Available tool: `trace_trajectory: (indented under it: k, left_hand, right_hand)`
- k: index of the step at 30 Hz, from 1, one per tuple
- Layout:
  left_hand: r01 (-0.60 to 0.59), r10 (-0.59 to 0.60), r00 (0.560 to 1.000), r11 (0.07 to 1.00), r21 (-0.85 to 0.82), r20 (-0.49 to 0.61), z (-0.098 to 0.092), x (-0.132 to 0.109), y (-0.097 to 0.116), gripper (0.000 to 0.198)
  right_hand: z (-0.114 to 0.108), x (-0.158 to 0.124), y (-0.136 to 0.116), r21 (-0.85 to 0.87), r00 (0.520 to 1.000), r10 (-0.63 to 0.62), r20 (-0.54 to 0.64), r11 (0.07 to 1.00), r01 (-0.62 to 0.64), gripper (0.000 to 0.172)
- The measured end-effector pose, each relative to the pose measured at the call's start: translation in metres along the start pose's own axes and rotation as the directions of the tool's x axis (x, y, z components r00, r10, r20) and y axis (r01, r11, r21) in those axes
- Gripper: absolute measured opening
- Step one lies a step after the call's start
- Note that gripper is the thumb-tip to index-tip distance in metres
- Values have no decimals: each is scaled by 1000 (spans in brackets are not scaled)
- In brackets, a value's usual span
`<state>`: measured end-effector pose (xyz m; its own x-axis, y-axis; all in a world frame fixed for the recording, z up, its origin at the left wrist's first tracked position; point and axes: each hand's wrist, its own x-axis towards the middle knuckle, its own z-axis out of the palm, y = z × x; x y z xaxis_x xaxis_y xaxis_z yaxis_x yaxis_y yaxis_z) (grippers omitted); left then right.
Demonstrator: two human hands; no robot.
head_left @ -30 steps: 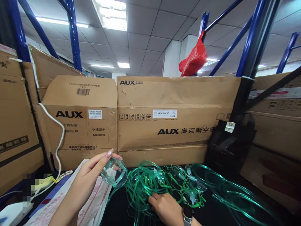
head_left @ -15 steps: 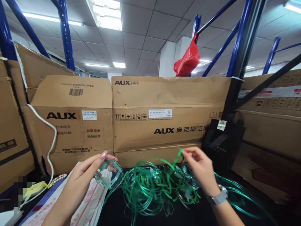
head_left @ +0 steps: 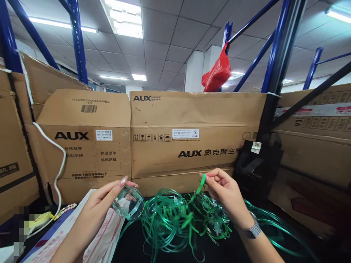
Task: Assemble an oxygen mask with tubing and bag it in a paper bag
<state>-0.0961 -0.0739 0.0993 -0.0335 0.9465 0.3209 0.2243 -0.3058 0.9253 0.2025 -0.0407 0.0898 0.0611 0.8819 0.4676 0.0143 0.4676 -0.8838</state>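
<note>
My left hand (head_left: 109, 199) grips a clear plastic oxygen mask (head_left: 130, 204) by its upper edge, its rounded opening turned partly toward me. Pinched between thumb and fingertips of my right hand (head_left: 226, 191) is the end of a bright green elastic strap (head_left: 202, 184), which runs down and leftward over the heap. Below and between both hands lies a tangled pile of green tubing (head_left: 164, 226), with more clear masks (head_left: 216, 226) and green straps mixed in at its right side. Where the held strap's other end leads is lost in the tangle.
Cardboard boxes (head_left: 183, 160) form a wall behind the pile. White papers with red print (head_left: 102, 237) lie at left, near a white cable (head_left: 59, 175) and a yellow object (head_left: 41, 221). A black bag (head_left: 257, 168) stands at right; loose tubing (head_left: 274, 226) trails beneath it.
My right hand has moved slightly left with the green strap, and the strap's hanging part has swung leftward and lower over the pile. My left hand keeps the mask almost where it was.
</note>
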Motion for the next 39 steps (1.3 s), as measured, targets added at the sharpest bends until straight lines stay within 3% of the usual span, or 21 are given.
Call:
trace_trajectory:
  k: [2, 5, 8, 11, 16, 19, 23, 29, 32, 34, 36, 37, 39]
  left_hand:
    - [-6, 5, 997, 1000, 18, 72, 7, -2, 2, 34]
    - [7, -19, 960, 999, 47, 280, 21, -6, 3, 40]
    - [23, -54, 921, 996, 83, 385, 33, -8, 2, 47]
    - [14, -64, 945, 988, 155, 320, 31, -8, 1, 47]
    - [29, -67, 983, 975, 219, 169, 10, -7, -1, 48]
    - [54, -75, 993, 978, 202, 96, 4, -4, -3, 45]
    - [85, -88, 996, 991, 106, 26, 8, 0, -3, 42]
    - [108, -108, 994, 994, -29, 1, 29, 10, -7, 41]
    - [168, -162, 985, 975, -145, 51, 46, 14, -11, 43]
    - [180, -168, 983, 960, -213, 73, 55, 14, -13, 42]
    - [161, -145, 986, 947, -277, 77, 62, 12, -12, 40]
    - [144, -128, 989, 943, -298, 74, 63, 10, -12, 39]
    - [112, -99, 993, 941, -320, 57, 64, 7, -9, 36]
  right_hand:
    - [15, -3, -5, 39, 999, -13, 30, 999, 12, 30]
    - [31, -4, -13, -75, 994, -94, 47, 992, 98, 26]
    - [29, -1, -15, -246, 957, -282, -73, 935, 256, 22]
    - [7, 7, -6, -399, 895, -400, -197, 867, 299, 21]
    - [-40, 26, 21, -643, 941, -299, -158, 755, 131, 35]
    - [-57, 34, 32, -701, 927, -308, -212, 709, 75, 39]
    - [-71, 41, 44, -721, 907, -309, -287, 693, 8, 32]
    - [-74, 46, 62, -743, 986, -112, -123, 669, -16, 15]
    - [-53, 41, 52, -744, 987, -130, -98, 668, 14, 9]
    - [-29, 30, 35, -708, 988, -150, -34, 701, 82, 17]
    - [-2, 15, 17, -558, 982, -91, 165, 812, 169, 24]
    - [11, 7, 10, -468, 955, -36, 295, 866, 177, 28]
    - [33, -7, 0, -385, 902, 17, 432, 908, 167, 31]
